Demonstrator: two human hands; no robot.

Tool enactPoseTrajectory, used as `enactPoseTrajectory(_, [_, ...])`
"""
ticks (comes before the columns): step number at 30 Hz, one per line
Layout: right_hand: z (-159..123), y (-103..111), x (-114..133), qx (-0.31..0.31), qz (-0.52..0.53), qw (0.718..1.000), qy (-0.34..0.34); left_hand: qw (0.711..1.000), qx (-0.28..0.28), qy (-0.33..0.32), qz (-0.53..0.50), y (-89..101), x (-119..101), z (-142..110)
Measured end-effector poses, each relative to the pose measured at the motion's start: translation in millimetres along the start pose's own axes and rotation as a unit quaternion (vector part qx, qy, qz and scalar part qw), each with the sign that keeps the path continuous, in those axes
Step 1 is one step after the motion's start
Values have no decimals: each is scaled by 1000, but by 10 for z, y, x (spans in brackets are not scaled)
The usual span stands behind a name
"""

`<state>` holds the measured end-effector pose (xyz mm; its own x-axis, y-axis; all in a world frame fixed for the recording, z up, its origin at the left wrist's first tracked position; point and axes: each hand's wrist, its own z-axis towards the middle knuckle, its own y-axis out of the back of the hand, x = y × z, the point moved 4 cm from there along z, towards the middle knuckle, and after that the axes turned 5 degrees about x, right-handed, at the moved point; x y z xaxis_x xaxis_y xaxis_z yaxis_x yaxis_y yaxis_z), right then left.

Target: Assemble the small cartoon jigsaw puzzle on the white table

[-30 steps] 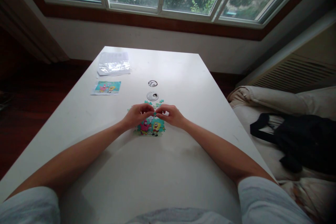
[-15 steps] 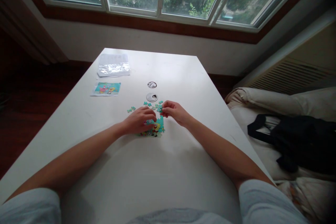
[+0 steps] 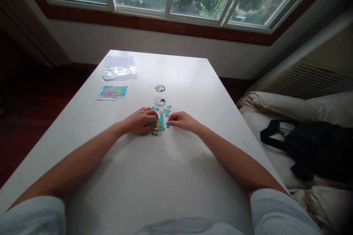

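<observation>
A small, partly joined cartoon jigsaw puzzle (image 3: pixel 158 126) lies near the middle of the white table (image 3: pixel 154 176). My left hand (image 3: pixel 139 121) rests flat on its left part, fingers bent over it. My right hand (image 3: pixel 180 120) sits just right of the puzzle, fingers pinched on a small teal puzzle piece (image 3: pixel 168 125) at the puzzle's right edge. Several loose teal pieces (image 3: pixel 165 109) lie just behind the puzzle.
A picture card (image 3: pixel 111 92) and a clear plastic bag (image 3: pixel 119 68) lie at the far left of the table. Two round cable holes (image 3: pixel 160 101) sit behind the puzzle. A black bag (image 3: pixel 314 150) lies on light bedding to the right. Windows span the far wall.
The puzzle has shifted a little left and away under my left hand. My right hand drew apart from the left, went to the loose pieces, and now pinches a teal piece at the puzzle's right edge.
</observation>
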<state>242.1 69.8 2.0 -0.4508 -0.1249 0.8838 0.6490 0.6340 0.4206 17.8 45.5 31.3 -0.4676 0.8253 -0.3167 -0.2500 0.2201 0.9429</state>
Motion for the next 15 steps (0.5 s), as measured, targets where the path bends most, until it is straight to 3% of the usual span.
enactPoseTrajectory(8, [-13,-96,70,-38,-163,986,26,999,-25,3,-23,5,-18,9])
enactPoseTrajectory(15, [-52,-131,173,-70,-241,968,23,1000,-20,5,-22,-17,0,8])
